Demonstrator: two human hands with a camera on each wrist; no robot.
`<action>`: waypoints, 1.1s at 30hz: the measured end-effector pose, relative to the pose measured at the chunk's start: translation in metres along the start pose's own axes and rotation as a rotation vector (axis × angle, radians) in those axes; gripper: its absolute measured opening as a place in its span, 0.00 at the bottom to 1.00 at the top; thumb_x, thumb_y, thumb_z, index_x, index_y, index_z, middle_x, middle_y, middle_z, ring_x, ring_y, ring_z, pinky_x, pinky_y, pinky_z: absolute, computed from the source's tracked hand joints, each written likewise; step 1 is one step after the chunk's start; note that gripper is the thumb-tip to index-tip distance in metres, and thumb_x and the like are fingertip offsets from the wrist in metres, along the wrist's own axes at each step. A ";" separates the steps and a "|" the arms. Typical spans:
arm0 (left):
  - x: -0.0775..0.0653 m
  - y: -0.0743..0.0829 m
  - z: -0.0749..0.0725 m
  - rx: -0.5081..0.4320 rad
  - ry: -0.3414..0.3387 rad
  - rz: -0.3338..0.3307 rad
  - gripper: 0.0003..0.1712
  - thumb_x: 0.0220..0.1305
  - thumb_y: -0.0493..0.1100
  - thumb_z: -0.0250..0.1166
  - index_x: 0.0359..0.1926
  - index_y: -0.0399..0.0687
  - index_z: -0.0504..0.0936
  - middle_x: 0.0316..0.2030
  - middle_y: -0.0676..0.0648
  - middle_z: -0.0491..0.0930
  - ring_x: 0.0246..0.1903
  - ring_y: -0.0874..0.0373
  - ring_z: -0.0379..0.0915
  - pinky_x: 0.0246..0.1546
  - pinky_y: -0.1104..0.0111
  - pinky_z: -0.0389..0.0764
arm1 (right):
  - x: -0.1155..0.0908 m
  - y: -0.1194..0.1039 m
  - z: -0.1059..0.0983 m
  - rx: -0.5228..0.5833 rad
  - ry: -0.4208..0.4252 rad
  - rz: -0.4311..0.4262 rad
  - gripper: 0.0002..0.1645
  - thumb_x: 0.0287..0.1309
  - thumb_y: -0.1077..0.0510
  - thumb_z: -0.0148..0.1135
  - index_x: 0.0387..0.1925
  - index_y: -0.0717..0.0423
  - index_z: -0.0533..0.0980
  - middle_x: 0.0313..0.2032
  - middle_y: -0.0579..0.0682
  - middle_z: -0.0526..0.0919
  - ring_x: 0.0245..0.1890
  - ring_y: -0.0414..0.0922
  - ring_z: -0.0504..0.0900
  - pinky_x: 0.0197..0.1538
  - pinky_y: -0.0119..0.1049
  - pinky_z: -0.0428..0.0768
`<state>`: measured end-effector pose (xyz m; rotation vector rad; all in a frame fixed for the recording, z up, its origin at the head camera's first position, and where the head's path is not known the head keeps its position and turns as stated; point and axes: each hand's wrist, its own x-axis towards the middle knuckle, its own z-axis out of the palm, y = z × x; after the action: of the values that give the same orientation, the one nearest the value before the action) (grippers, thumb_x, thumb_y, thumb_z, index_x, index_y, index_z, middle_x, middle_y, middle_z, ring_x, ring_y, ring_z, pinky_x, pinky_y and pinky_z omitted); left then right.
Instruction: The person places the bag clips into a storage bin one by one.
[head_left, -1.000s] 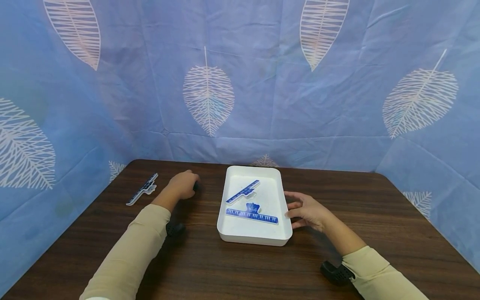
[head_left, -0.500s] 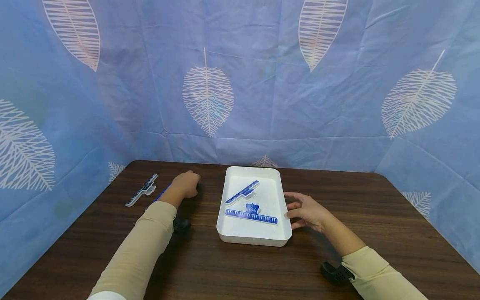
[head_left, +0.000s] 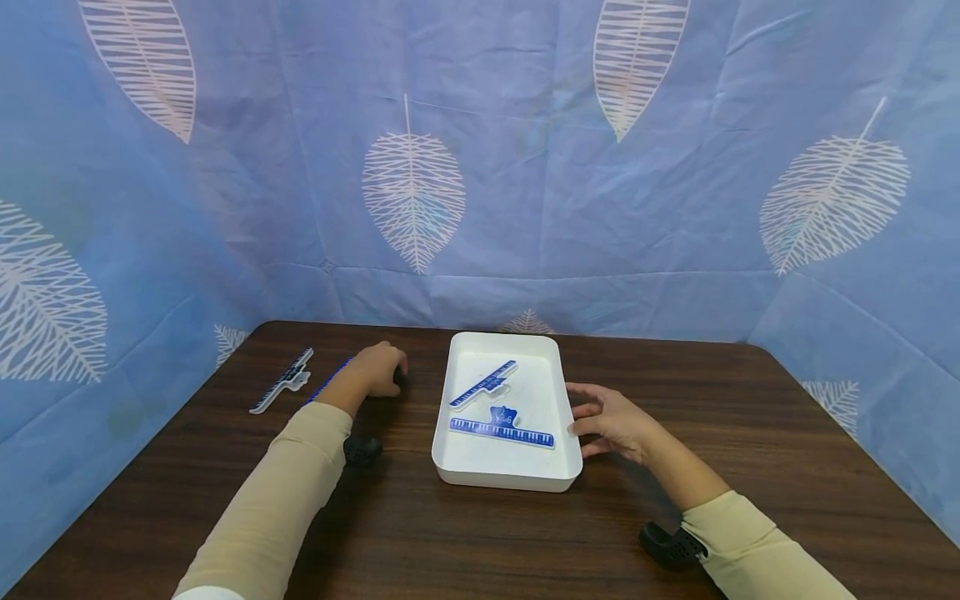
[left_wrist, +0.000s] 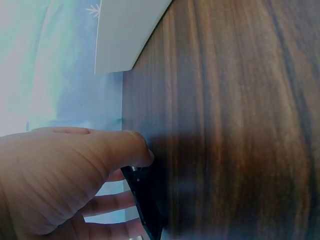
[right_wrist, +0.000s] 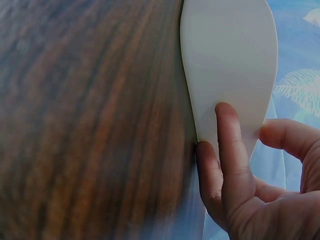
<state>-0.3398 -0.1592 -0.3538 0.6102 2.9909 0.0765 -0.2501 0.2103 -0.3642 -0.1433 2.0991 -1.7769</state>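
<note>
Tray, white and shallow, on a dark wooden tabletop, head view. Inside lie two blue-and-white, piano-key clips: an oblique upper clip and a lower clip set nearly crosswise. The right hand rests with fingers spread against the tray's right side. The left hand is over the tabletop, left of the tray and apart from it; a blue strip (partly hidden by the forearm) shows beside it, and a darker clip lies farther left. Left wrist view: thumb and fingers pinch a thin dark piece; whether it touches the tabletop cannot be told. Right wrist view: fingers nearly straight, tips touching the tray's outer wall.
</note>
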 end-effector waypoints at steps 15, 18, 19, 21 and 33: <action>-0.006 0.006 -0.009 -0.024 0.056 0.068 0.15 0.45 0.40 0.66 0.39 0.47 0.79 0.39 0.46 0.71 0.39 0.53 0.67 0.40 0.60 0.71 | 0.001 -0.001 -0.001 0.008 -0.010 0.003 0.47 0.46 0.70 0.60 0.66 0.55 0.49 0.51 0.68 0.67 0.39 0.57 0.78 0.34 0.50 0.77; -0.007 0.010 -0.012 -0.026 0.065 0.076 0.15 0.44 0.40 0.67 0.38 0.47 0.79 0.39 0.47 0.72 0.39 0.53 0.67 0.41 0.60 0.71 | 0.001 -0.001 -0.001 0.013 -0.007 0.006 0.47 0.46 0.70 0.60 0.66 0.54 0.49 0.51 0.68 0.67 0.39 0.56 0.78 0.34 0.50 0.77; -0.007 0.011 -0.013 -0.027 0.066 0.078 0.15 0.44 0.40 0.67 0.38 0.48 0.80 0.39 0.47 0.72 0.39 0.53 0.67 0.42 0.60 0.71 | 0.001 -0.001 -0.001 0.011 -0.011 0.005 0.47 0.46 0.70 0.60 0.66 0.55 0.49 0.51 0.68 0.67 0.39 0.57 0.78 0.34 0.50 0.77; -0.008 0.013 -0.015 -0.032 0.069 0.083 0.15 0.44 0.40 0.67 0.38 0.48 0.80 0.39 0.48 0.73 0.40 0.54 0.67 0.42 0.61 0.71 | 0.000 -0.001 -0.001 0.012 -0.010 0.004 0.47 0.46 0.70 0.60 0.66 0.55 0.49 0.51 0.68 0.67 0.39 0.56 0.78 0.34 0.50 0.77; -0.024 0.024 -0.024 -0.046 0.100 0.127 0.16 0.42 0.39 0.68 0.37 0.50 0.80 0.38 0.49 0.71 0.36 0.55 0.66 0.40 0.61 0.72 | -0.002 -0.003 -0.001 0.012 -0.033 -0.007 0.47 0.47 0.70 0.60 0.66 0.57 0.48 0.51 0.70 0.66 0.39 0.57 0.78 0.33 0.49 0.77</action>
<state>-0.3108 -0.1478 -0.3266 0.8138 3.0330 0.1888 -0.2489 0.2111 -0.3608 -0.1750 2.0670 -1.7791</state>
